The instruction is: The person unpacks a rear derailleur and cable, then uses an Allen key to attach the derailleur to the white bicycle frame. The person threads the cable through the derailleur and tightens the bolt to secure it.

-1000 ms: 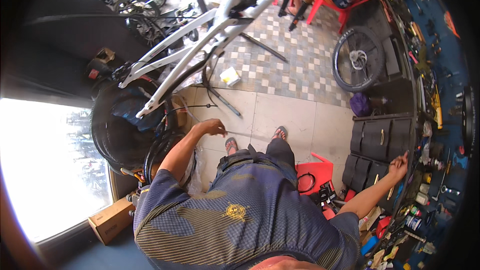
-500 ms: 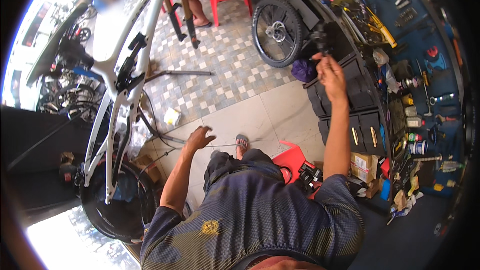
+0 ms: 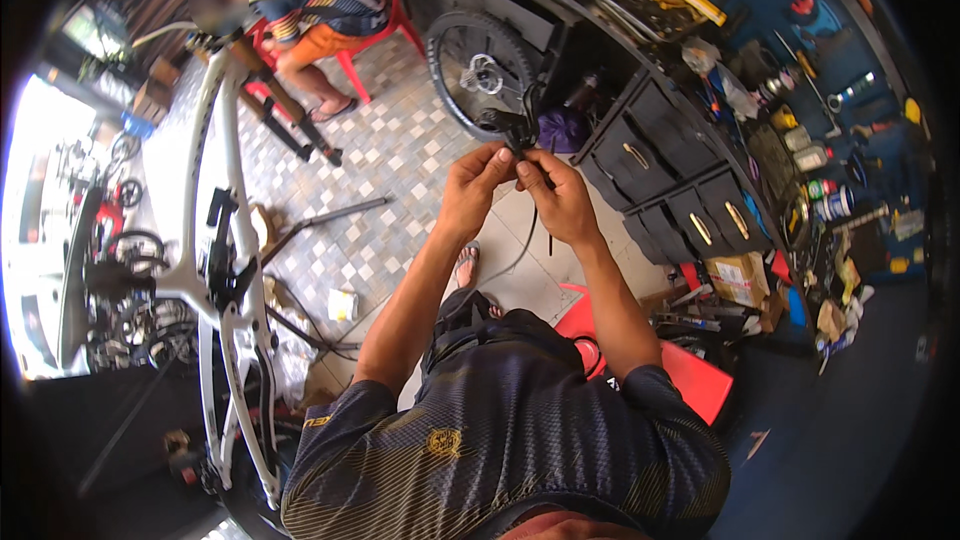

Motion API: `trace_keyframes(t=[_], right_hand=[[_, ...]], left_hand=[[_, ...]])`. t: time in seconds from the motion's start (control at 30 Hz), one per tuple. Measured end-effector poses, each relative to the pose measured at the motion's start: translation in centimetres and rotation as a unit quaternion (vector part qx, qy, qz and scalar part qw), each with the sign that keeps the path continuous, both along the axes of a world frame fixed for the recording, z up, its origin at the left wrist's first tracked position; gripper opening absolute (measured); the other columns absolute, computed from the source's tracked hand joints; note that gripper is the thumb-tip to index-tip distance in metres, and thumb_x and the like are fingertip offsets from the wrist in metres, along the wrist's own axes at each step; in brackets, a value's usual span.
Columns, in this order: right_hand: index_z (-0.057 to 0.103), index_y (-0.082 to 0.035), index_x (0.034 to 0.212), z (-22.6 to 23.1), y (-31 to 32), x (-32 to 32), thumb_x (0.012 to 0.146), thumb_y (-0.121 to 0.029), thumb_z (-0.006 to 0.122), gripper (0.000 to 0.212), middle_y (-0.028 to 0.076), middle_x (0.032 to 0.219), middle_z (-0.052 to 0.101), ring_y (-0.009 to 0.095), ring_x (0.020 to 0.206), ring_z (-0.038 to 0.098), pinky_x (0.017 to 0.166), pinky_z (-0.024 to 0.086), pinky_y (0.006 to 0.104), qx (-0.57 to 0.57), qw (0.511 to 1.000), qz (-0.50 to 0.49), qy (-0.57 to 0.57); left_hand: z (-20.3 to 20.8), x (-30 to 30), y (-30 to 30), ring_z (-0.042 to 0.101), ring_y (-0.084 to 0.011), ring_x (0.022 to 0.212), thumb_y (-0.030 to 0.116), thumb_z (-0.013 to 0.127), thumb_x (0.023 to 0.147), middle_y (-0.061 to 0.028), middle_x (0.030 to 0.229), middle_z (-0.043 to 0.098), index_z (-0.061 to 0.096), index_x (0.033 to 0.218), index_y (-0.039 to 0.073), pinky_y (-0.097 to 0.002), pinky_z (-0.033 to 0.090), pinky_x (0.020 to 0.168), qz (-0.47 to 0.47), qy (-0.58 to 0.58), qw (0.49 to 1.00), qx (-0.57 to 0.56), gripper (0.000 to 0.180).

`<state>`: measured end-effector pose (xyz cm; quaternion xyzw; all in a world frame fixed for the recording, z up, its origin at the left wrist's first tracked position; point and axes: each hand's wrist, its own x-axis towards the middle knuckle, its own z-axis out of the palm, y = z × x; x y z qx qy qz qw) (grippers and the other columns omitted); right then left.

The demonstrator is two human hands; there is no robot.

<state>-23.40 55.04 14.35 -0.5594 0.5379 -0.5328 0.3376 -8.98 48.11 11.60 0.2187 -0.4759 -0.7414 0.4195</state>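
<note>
In front of my body both hands meet on a black brake lever (image 3: pixel 515 128); its finer parts are too dark to make out. My left hand (image 3: pixel 475 185) is closed on its near end with thumb and fingers. Close beside it my right hand (image 3: pixel 562 198) pinches the same end, the thumb bent inward. A thin dark hose (image 3: pixel 531 230) hangs from between the hands and curves down toward my lap. At the left stands a white bicycle frame (image 3: pixel 207 130) with a brown-legged suspension fork (image 3: pixel 270 90), apart from both hands.
Beyond my hands a wheel (image 3: pixel 438 85) leans against the black drawer cabinet (image 3: pixel 655 168), a purple bag (image 3: pixel 565 130) beside it. Tools crowd the bench at the right. A red plastic stool (image 3: pixel 700 380) stands near my right side. A person sits on a red chair (image 3: pixel 400 10) farther off.
My right hand has come in from the cabinet side with the brake lever. My left hand, open and empty before, has risen and closed on it. The view has shifted to the right.
</note>
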Motion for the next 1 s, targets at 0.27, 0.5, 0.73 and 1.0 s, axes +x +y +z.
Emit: trace_keyframes(t=[0.27, 0.5, 0.73, 1.0], right_hand=[[0.064, -0.003, 0.123, 2.1, -3.9, -0.5, 0.098, -0.015, 0.066, 0.028, 0.016, 0.098, 0.073, 0.03, 0.088, 0.072, 0.074, 0.054, 0.0352, -0.015, 0.992, -0.061, 0.112], [0.055, -0.019, 0.139, 0.9, -7.0, -2.6, 0.094, -0.038, 0.068, 0.051, 0.017, 0.097, 0.072, 0.036, 0.087, 0.069, 0.076, 0.053, 0.0448, 0.063, 0.969, -0.066, 0.229], [0.038, -0.029, 0.153, 1.0, -6.5, -10.0, 0.089, -0.067, 0.062, 0.078, 0.018, 0.092, 0.073, 0.038, 0.085, 0.071, 0.074, 0.053, 0.0472, 0.215, 0.941, -0.074, 0.25], [0.053, -0.014, 0.135, -2.6, -2.3, -35.3, 0.105, -0.045, 0.046, 0.044, 0.02, 0.084, 0.071, 0.041, 0.081, 0.07, 0.07, 0.053, 0.0523, 0.163, 0.805, -0.427, 0.379]], left_hand=[[-0.8, -1.5, -6.5, 0.066, -0.0175, 0.097, 0.031, 0.052, 0.107, -0.0094, 0.104, 0.07, 0.065, 0.107, -0.002, -0.0322, 0.051, 0.089, -0.05, 0.015, 0.998, 0.033, 0.035], [-0.2, -3.4, -12.3, 0.068, -0.0317, 0.095, 0.04, 0.038, 0.109, -0.0201, 0.1, 0.067, 0.052, 0.116, -0.005, -0.0465, 0.055, 0.09, -0.037, 0.121, 0.984, 0.126, 0.048], [-1.0, -9.3, -12.8, 0.066, -0.0281, 0.086, 0.043, 0.037, 0.11, -0.0135, 0.088, 0.061, 0.051, 0.108, 0.0, -0.0462, 0.055, 0.085, -0.038, 0.04, 0.995, 0.084, 0.046], [-3.1, -17.0, -15.5, 0.035, -0.0051, 0.05, 0.044, 0.044, 0.109, 0.0032, 0.067, 0.041, 0.049, 0.093, 0.011, -0.0228, 0.025, 0.041, -0.038, -0.047, 0.993, 0.102, 0.036]])
